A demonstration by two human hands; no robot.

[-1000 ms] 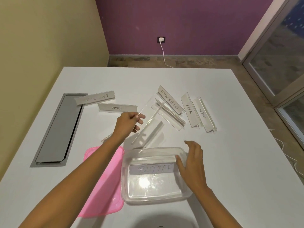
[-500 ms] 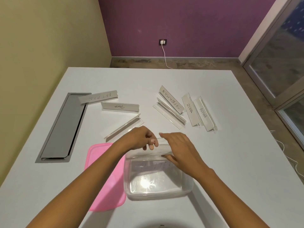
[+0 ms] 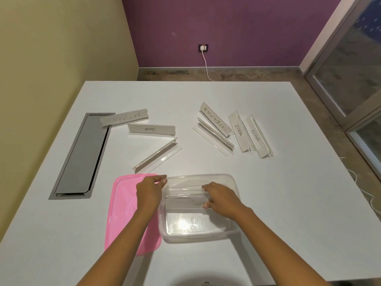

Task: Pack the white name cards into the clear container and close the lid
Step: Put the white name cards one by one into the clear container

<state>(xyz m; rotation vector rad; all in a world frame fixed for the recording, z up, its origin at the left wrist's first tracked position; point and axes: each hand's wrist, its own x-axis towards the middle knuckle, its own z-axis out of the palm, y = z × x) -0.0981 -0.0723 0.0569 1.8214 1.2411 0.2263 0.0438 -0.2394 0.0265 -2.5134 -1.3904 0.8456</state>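
The clear container (image 3: 186, 237) sits on the white table in front of me. Inside it, a white card reading TIGER (image 3: 194, 203) stands along the middle. A clear name card holder (image 3: 183, 190) lies across the container's far half, held at both ends. My left hand (image 3: 150, 187) pinches its left end at the container's corner. My right hand (image 3: 221, 198) curls its fingers over its right end. The pink lid (image 3: 123, 215) lies flat to the left, touching the container. Loose cards lie beyond: BATMAN (image 3: 124, 118), PANDA (image 3: 151, 130), SUPERMAN (image 3: 215, 119), ZEBRA (image 3: 238, 131), ALPHA (image 3: 255, 137).
Two clear holders with no visible writing lie on the table, one just beyond the lid (image 3: 157, 155) and one under SUPERMAN (image 3: 213, 139). A grey cable hatch (image 3: 80, 155) is set into the table's left side. The table's right edge drops to the floor.
My left hand carried the clear holder from above the table down into the container. My right hand moved from the container's right wall onto the holder's right end.
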